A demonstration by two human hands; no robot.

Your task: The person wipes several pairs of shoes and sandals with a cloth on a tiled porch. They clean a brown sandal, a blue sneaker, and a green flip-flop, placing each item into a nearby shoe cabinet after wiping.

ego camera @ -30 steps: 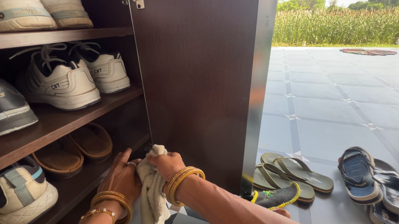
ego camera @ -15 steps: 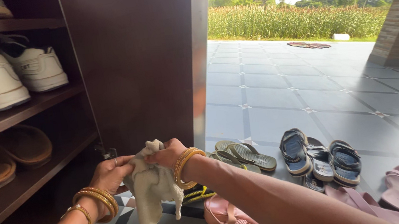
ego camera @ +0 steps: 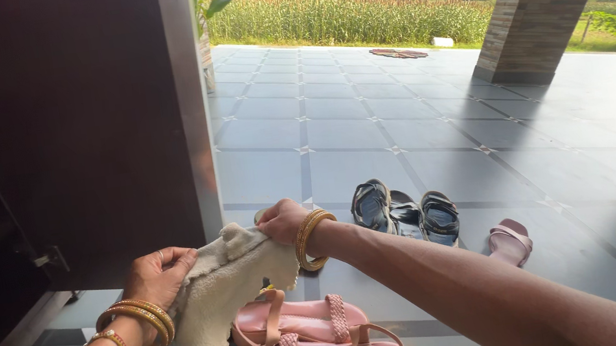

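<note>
One dark cabinet door (ego camera: 79, 124) stands open at nine o'clock. One cream cloth (ego camera: 218, 304) hangs between my two hands — left hand (ego camera: 157, 276) and right hand (ego camera: 281, 222) each pinched shut on its top edge. Below, at six o'clock — two pink sandals (ego camera: 310, 339); three dark sandals (ego camera: 404, 212) at one o'clock.

Fuzzy cream cloth (ego camera: 218, 304), glossy tiles (ego camera: 366, 133)
</note>
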